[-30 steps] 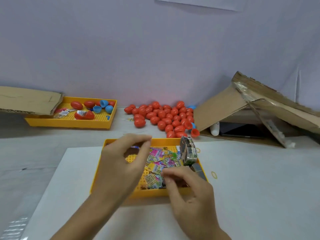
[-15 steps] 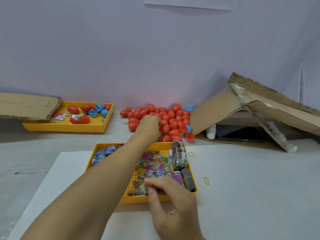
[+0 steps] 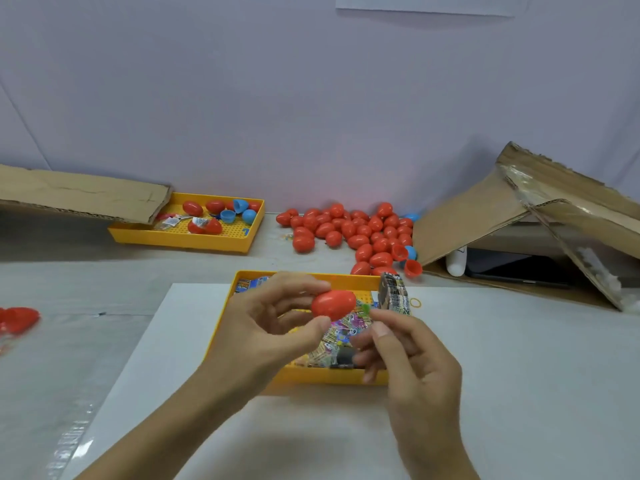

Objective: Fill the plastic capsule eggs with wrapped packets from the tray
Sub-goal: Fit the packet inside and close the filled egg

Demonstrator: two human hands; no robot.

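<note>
Two hands | left hand point(image 3: 273, 327) pinches smooth red egg point(image 3: 333, 304) | right hand point(image 3: 408, 355) pinches small green packet point(image 3: 365, 308)

Even, soft overhead light; your hands point(image 3: 332, 341) cast faint shadow at 6 o'clock; slight motion blur; wide-angle bending at edges.

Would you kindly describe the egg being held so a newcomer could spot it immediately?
Find the near yellow tray of wrapped packets. Just above it, the left hand pinches a closed red egg. It alone is off the table, unlike the pile of red eggs behind.
</note>
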